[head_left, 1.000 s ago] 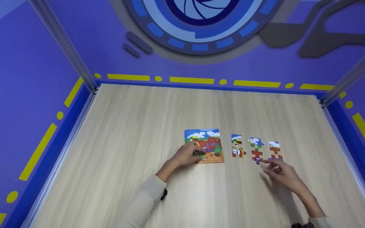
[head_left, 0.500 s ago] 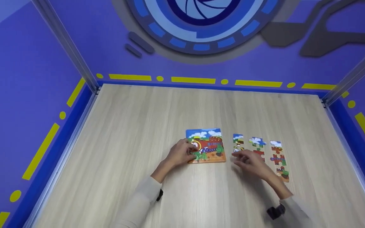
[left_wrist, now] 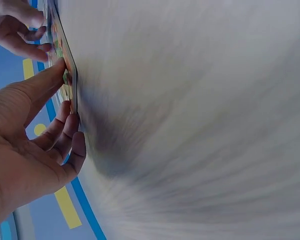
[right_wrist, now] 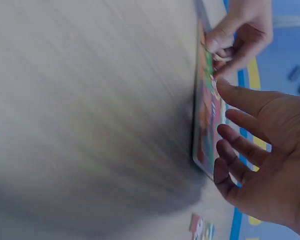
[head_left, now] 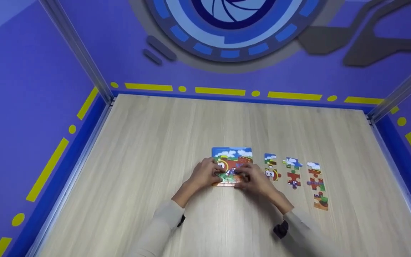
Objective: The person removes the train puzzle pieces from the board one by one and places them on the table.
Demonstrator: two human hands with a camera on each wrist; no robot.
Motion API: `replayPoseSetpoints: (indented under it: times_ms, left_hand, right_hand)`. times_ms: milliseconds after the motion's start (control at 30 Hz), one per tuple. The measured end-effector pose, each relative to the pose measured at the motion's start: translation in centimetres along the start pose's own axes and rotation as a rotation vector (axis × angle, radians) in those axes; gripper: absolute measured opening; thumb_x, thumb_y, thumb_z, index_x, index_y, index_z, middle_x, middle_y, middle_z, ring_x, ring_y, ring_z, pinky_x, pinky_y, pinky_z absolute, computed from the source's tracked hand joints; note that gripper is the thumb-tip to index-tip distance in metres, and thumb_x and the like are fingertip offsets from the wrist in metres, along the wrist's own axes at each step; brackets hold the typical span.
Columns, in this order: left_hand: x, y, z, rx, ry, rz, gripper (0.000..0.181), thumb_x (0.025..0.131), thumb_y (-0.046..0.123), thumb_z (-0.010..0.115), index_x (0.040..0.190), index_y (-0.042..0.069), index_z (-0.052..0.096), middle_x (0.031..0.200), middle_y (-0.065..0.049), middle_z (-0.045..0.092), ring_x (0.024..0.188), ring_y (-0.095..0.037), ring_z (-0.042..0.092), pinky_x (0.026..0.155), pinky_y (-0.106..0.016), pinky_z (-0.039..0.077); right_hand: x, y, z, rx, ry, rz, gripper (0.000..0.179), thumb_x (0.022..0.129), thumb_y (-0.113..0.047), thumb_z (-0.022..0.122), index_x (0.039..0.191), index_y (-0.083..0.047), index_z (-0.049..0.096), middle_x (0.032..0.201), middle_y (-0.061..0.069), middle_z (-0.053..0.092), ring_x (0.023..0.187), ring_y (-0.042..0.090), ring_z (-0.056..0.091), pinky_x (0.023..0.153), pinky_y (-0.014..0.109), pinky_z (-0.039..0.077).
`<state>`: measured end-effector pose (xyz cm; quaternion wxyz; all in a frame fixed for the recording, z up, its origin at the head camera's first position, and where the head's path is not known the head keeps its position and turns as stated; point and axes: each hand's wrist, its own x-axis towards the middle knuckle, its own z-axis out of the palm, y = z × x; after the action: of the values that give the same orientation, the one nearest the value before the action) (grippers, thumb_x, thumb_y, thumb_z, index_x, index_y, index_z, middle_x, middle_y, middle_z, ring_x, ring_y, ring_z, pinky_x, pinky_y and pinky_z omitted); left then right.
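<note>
A square jigsaw puzzle board (head_left: 232, 151) with a red train picture lies on the wooden table. My left hand (head_left: 205, 173) is at its lower left, thumb and fingertips pinching at a green-and-orange puzzle piece (left_wrist: 66, 78), which the fingers mostly hide. My right hand (head_left: 257, 180) reaches over the board's lower right side, thumb near the front edge. In the right wrist view, the right fingers (right_wrist: 231, 135) are loosely bent and apart, holding nothing. Both hands face each other across the picture.
Loose puzzle pieces lie right of the board in three columns: a left column (head_left: 270, 159), a middle column (head_left: 294, 178) and a right column (head_left: 316, 184). Blue walls (head_left: 191, 71) enclose the table (head_left: 162, 125) at the back and sides.
My right hand has moved left from the middle column of loose pieces to the board, uncovering the columns. My left hand has stayed at the board's lower left, its fingers shifting slightly.
</note>
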<state>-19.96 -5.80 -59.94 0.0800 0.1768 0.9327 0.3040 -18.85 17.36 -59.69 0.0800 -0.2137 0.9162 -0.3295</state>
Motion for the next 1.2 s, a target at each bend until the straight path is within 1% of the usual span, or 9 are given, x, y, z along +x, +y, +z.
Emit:
replayPoseSetpoints:
  times_ms: [133, 300, 400, 467, 600, 667, 767, 1000, 1200]
  left_hand:
    - [-0.1, 0.1, 0.1, -0.002, -0.004, -0.001, 0.030, 0.084, 0.020, 0.084, 0.113, 0.016, 0.080, 0.113, -0.006, 0.067, 0.104, -0.022, 0.058, 0.089, -0.039, 0.047]
    - [-0.1, 0.0, 0.1, 0.029, 0.012, 0.027, 0.030, 0.082, 0.022, 0.085, 0.112, 0.016, 0.081, 0.107, -0.005, 0.067, 0.097, -0.021, 0.057, 0.081, -0.034, 0.044]
    - [-0.1, 0.1, 0.0, 0.046, 0.005, 0.034, 0.030, 0.083, 0.023, 0.085, 0.112, 0.017, 0.081, 0.106, -0.005, 0.066, 0.095, -0.020, 0.056, 0.080, -0.033, 0.043]
    - [-0.1, 0.1, 0.0, 0.052, 0.002, 0.032, 0.029, 0.083, 0.023, 0.085, 0.111, 0.018, 0.081, 0.106, -0.005, 0.066, 0.095, -0.020, 0.057, 0.080, -0.034, 0.044]
    - [0.0, 0.3, -0.1, 0.051, -0.010, 0.013, 0.029, 0.083, 0.022, 0.085, 0.111, 0.018, 0.081, 0.107, -0.004, 0.067, 0.096, -0.020, 0.057, 0.082, -0.036, 0.045]
    - [0.0, 0.3, -0.1, 0.047, -0.016, 0.004, 0.028, 0.083, 0.021, 0.085, 0.111, 0.018, 0.081, 0.107, -0.004, 0.067, 0.096, -0.020, 0.057, 0.082, -0.036, 0.045]
    - [0.2, 0.4, -0.2, 0.032, -0.019, -0.007, 0.029, 0.083, 0.020, 0.085, 0.111, 0.018, 0.081, 0.107, -0.004, 0.067, 0.097, -0.021, 0.058, 0.083, -0.037, 0.045]
    - [0.4, 0.3, -0.3, -0.007, -0.028, -0.037, 0.030, 0.082, 0.018, 0.086, 0.111, 0.016, 0.081, 0.109, -0.006, 0.067, 0.101, -0.023, 0.058, 0.087, -0.041, 0.045]
    - [0.4, 0.2, -0.3, -0.007, -0.029, -0.041, 0.030, 0.081, 0.018, 0.087, 0.110, 0.017, 0.081, 0.107, -0.004, 0.066, 0.098, -0.020, 0.056, 0.085, -0.038, 0.044]
  right_hand:
    - [0.1, -0.4, 0.6, -0.054, 0.007, 0.046, 0.047, 0.081, -0.017, 0.086, 0.124, -0.004, 0.071, 0.122, 0.012, 0.062, 0.116, 0.030, 0.058, 0.101, 0.051, 0.048]
    - [0.4, -0.7, 0.8, -0.041, -0.002, 0.094, 0.048, 0.080, -0.013, 0.087, 0.124, -0.003, 0.071, 0.123, 0.012, 0.062, 0.108, 0.026, 0.059, 0.099, 0.049, 0.050]
    - [0.6, -0.8, 0.7, -0.025, -0.017, 0.113, 0.046, 0.080, -0.011, 0.087, 0.121, -0.002, 0.071, 0.119, 0.012, 0.062, 0.101, 0.023, 0.059, 0.093, 0.045, 0.052]
    - [0.8, -0.8, 0.6, -0.011, -0.017, 0.122, 0.040, 0.080, -0.009, 0.086, 0.117, -0.002, 0.072, 0.113, 0.011, 0.064, 0.095, 0.020, 0.059, 0.086, 0.040, 0.053]
    - [1.3, -0.7, 0.4, 0.034, -0.027, 0.131, 0.027, 0.083, -0.004, 0.082, 0.108, 0.000, 0.073, 0.101, 0.010, 0.067, 0.084, 0.017, 0.057, 0.073, 0.031, 0.048]
    - [1.5, -0.7, 0.3, 0.050, -0.037, 0.149, 0.024, 0.084, -0.003, 0.081, 0.106, -0.001, 0.072, 0.097, 0.009, 0.067, 0.081, 0.016, 0.056, 0.070, 0.028, 0.046]
    - [1.8, -0.8, 0.1, 0.060, -0.052, 0.175, 0.024, 0.084, -0.002, 0.081, 0.105, -0.002, 0.070, 0.094, 0.007, 0.065, 0.081, 0.015, 0.054, 0.071, 0.028, 0.044]
    - [1.9, -0.8, 0.3, 0.081, -0.041, 0.148, 0.029, 0.083, 0.002, 0.080, 0.104, -0.004, 0.060, 0.094, 0.008, 0.061, 0.084, 0.016, 0.053, 0.074, 0.030, 0.045]
    - [1.2, -0.9, 0.6, 0.106, 0.001, 0.117, 0.031, 0.085, 0.003, 0.078, 0.109, -0.007, 0.061, 0.094, 0.007, 0.066, 0.083, 0.015, 0.058, 0.073, 0.030, 0.049]
